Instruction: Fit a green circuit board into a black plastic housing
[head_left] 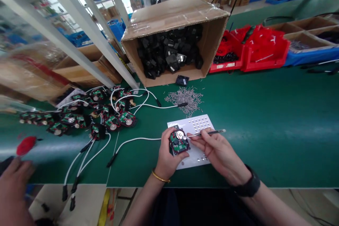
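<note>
Low in the middle of the frame, the left hand [167, 155] has its fingers wrapped snugly around a small black module [179, 142] with a green circuit board showing, holding it just over the left edge of a white perforated plate [197, 124]. The right hand [218, 153] pinches a thin tool [209, 132] between closed fingers, its tip touching the module's silver disc.

The green table [278, 123] lies open to the right of the hands, bare out to the frame's edge, and its near edge runs just below the wrists. To the left, a tangle of finished modules with white cables [100, 113] crowds the surface. Above the plate sits a scatter of small metal pins [185, 98], and behind that a tipped cardboard box [172, 39] of black parts. Red bins [254, 51] stand upper right. Another person's hand [12, 190] intrudes at lower left.
</note>
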Action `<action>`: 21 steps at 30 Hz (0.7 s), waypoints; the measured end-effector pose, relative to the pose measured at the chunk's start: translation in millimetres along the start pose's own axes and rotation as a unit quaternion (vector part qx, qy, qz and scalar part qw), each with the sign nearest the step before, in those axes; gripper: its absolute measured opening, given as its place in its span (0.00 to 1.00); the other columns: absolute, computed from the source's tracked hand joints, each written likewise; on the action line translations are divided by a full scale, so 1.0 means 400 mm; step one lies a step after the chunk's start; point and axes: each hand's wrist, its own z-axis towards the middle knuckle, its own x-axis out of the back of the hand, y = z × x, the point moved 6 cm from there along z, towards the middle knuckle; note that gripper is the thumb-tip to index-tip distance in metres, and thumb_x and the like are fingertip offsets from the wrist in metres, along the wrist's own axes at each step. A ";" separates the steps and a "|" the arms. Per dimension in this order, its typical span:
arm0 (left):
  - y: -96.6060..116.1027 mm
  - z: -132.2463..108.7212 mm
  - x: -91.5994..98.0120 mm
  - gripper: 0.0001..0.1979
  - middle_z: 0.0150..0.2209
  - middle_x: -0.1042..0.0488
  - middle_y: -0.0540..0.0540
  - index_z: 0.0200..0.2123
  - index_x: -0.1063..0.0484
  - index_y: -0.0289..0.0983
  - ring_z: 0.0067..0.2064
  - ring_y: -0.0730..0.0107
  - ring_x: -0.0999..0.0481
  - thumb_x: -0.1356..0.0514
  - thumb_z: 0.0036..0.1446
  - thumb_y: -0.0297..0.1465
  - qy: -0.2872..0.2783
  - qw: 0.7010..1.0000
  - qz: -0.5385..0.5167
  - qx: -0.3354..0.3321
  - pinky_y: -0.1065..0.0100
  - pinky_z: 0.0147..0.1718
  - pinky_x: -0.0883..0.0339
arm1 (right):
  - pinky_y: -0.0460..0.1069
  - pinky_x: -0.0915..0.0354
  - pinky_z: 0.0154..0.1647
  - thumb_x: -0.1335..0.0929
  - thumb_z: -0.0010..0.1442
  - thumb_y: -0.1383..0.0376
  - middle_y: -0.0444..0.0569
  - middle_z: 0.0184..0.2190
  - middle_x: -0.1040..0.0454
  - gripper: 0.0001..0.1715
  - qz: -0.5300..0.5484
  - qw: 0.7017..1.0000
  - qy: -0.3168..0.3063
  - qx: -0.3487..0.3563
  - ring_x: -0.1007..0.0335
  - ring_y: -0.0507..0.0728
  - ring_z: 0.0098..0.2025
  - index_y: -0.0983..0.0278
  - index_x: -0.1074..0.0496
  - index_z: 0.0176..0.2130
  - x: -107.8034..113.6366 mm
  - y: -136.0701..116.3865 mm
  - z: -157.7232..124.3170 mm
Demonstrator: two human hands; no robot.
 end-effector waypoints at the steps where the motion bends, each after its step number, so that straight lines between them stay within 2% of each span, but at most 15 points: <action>1: -0.003 -0.005 0.003 0.42 0.55 0.43 0.38 0.58 0.47 0.41 0.58 0.50 0.42 0.31 0.42 0.38 -0.004 1.000 0.008 0.008 0.48 0.57 0.48 | 0.56 0.33 0.49 0.28 0.51 0.59 0.51 0.34 0.22 0.10 -0.002 1.000 -0.001 0.001 0.25 0.58 0.38 0.63 0.28 0.30 -0.012 0.006 0.002; 3: -0.006 -0.013 0.009 0.44 0.57 0.46 0.37 0.59 0.51 0.40 0.60 0.49 0.44 0.32 0.42 0.39 -0.007 1.000 0.016 0.016 0.48 0.58 0.49 | 0.57 0.34 0.50 0.27 0.50 0.59 0.50 0.33 0.22 0.11 -0.015 1.000 0.008 0.008 0.25 0.58 0.38 0.62 0.29 0.29 -0.023 0.015 0.000; 8: 0.001 -0.011 0.023 0.37 0.57 0.46 0.38 0.54 0.43 0.40 0.59 0.49 0.43 0.31 0.42 0.38 -0.004 0.999 0.042 0.030 0.50 0.57 0.45 | 0.55 0.32 0.44 0.26 0.48 0.58 0.48 0.31 0.22 0.12 -0.068 0.997 0.037 0.029 0.26 0.58 0.36 0.62 0.29 0.28 -0.024 0.014 -0.014; 12: 0.005 -0.007 0.025 0.36 0.60 0.50 0.38 0.53 0.42 0.41 0.60 0.49 0.44 0.31 0.42 0.38 -0.011 0.998 0.049 0.050 0.50 0.57 0.46 | 0.54 0.32 0.41 0.26 0.48 0.58 0.50 0.32 0.22 0.12 -0.083 0.995 0.045 0.038 0.26 0.59 0.37 0.62 0.29 0.28 -0.024 0.009 -0.017; 21: -0.002 -0.007 0.019 0.37 0.59 0.45 0.39 0.53 0.42 0.41 0.60 0.50 0.44 0.31 0.41 0.37 -0.014 0.998 0.030 0.044 0.49 0.58 0.46 | 0.54 0.33 0.42 0.27 0.49 0.58 0.50 0.34 0.23 0.10 -0.120 0.988 0.068 0.074 0.27 0.58 0.38 0.62 0.28 0.29 -0.016 0.012 -0.020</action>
